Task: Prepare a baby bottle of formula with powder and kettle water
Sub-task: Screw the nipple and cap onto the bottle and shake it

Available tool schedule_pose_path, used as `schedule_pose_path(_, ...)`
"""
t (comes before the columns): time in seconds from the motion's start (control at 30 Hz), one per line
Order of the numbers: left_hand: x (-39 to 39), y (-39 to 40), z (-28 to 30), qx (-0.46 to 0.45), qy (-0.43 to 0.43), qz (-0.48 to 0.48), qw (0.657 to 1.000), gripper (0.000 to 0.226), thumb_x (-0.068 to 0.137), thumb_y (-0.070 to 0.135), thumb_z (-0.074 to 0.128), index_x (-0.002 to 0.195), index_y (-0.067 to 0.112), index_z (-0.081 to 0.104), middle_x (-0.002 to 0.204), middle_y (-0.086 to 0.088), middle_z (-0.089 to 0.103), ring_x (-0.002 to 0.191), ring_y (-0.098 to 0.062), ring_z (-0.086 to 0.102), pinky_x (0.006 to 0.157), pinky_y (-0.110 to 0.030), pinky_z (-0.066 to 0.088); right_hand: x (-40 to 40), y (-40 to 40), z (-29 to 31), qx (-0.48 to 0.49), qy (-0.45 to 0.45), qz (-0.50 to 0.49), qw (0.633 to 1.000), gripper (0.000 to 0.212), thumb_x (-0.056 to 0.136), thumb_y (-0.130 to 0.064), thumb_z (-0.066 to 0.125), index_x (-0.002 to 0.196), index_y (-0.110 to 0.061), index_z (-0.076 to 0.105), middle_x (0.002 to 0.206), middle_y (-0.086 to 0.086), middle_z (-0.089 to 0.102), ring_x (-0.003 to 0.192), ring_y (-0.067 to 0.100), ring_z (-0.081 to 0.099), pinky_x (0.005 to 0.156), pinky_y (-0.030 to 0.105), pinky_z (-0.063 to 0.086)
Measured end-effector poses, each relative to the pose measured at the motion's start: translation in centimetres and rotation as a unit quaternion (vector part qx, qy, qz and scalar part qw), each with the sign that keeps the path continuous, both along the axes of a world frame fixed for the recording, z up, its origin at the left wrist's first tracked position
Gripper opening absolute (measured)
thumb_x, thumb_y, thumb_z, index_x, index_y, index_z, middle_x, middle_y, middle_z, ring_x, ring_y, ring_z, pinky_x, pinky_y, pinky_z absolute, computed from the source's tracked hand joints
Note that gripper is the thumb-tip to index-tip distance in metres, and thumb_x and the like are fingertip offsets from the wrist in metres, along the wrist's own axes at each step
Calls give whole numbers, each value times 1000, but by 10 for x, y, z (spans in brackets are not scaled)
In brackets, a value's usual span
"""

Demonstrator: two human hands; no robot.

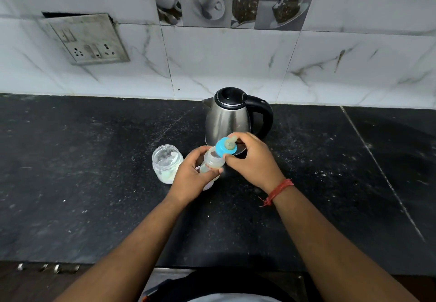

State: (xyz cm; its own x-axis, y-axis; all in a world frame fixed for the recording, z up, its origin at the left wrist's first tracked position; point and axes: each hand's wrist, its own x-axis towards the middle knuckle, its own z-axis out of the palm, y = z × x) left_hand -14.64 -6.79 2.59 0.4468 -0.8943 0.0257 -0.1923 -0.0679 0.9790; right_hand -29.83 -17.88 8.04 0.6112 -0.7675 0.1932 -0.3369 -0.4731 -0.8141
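My left hand (192,174) grips the clear baby bottle (213,161), tilted above the black counter, its mouth uncovered and pale liquid inside. My right hand (253,160) holds the blue teat cap (225,149) just off the bottle's mouth, tilted with the nipple pointing up and away. A steel kettle (227,117) with a black handle and lid stands right behind both hands. An open glass jar (167,163) with white powder at its bottom stands on the counter, just left of my left hand.
The black stone counter (82,172) carries scattered white specks. Behind it rises a marble-tiled wall with a socket plate (87,39) at upper left. Several metal handles (47,267) show below the counter's front edge at left.
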Motion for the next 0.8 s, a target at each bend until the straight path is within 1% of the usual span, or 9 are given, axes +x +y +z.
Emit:
schedule_pose_path(0.07,0,-4,4,-2,-2,-2,1000,57,82,11,87,132,23,62,122,5,72,113,-12,68,100,-37,56,6,-3,3,-23,36,14,999,43,75,-24,77,115,-25,65,114,-10,64,109,9,59,95,26,50)
schedule_pose_path(0.13,1,-8,8,-4,1,-6,1000,56,82,10,86,131,23,62,122,5,71,112,-13,68,100,-37,56,11,-5,6,-45,72,23,996,43,73,-30,75,115,-26,64,113,-11,63,110,10,57,95,30,50)
schedule_pose_path(0.2,2,-12,11,-7,8,-12,1000,56,82,9,85,131,24,62,121,6,72,111,-11,69,98,-33,56,15,-9,8,-59,97,30,993,45,73,-33,72,117,-28,63,114,-11,62,110,10,55,94,30,49)
schedule_pose_path(0.3,4,-19,14,-11,14,-10,1000,56,82,7,85,130,23,62,119,6,73,108,-9,69,94,-26,56,19,-13,11,-62,103,35,992,45,73,-32,71,118,-27,63,113,-10,62,107,10,56,93,29,50)
schedule_pose_path(0.43,7,-27,17,-16,37,-4,999,55,82,0,83,129,21,63,117,4,75,108,-10,70,93,-25,56,23,-20,17,-52,88,47,994,41,73,-29,69,115,-26,65,109,-10,62,101,9,58,85,23,49)
schedule_pose_path(0.53,11,-32,22,-17,39,-20,999,55,82,-1,83,128,20,64,118,4,75,109,-7,70,91,-19,53,23,-27,20,-59,96,63,992,47,71,-28,67,118,-23,64,110,-9,62,105,11,55,89,24,46)
schedule_pose_path(0.67,15,-35,26,-10,20,-34,999,53,81,6,86,129,20,66,120,3,74,113,-10,69,97,-25,54,23,-35,25,-70,112,83,988,54,71,-23,73,124,-24,63,111,-14,58,111,10,51,96,26,42)
schedule_pose_path(0.8,15,-38,30,-15,12,-42,999,51,81,10,87,121,34,67,119,1,73,111,-12,69,101,-33,55,21,-43,33,-59,105,106,987,54,73,-14,76,124,-23,65,115,-12,61,116,13,52,101,31,43)
